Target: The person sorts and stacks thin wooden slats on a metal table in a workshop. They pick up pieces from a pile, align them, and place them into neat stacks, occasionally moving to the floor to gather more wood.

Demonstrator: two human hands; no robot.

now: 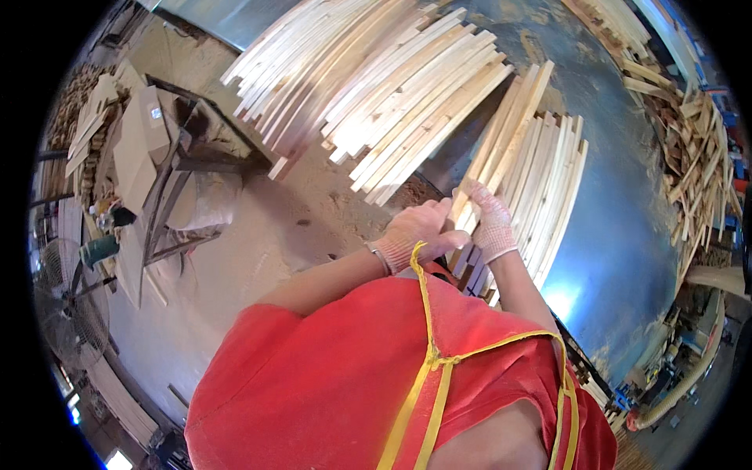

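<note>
A few long, pale wooden strips [518,117] stretch away from me, raised at a slant beside other strips. My left hand [421,229], in a whitish knit glove, is closed at their near end, with its thumb pointing right. Just to its right, my gloved right hand [492,222] wraps round the same strips from their right side. Directly under and right of that hand lies a row of similar wooden strips [552,184], set side by side. The near ends of the held strips are partly hidden by my fingers.
A wide spread of wooden strips [415,86] lies ahead on the metal table [627,211]. Heaped offcuts [697,157] line the far right. On the left stand a dark metal frame [184,160], a floor fan [66,301] and a green cylindrical thing [99,251]. Sawdust covers the floor.
</note>
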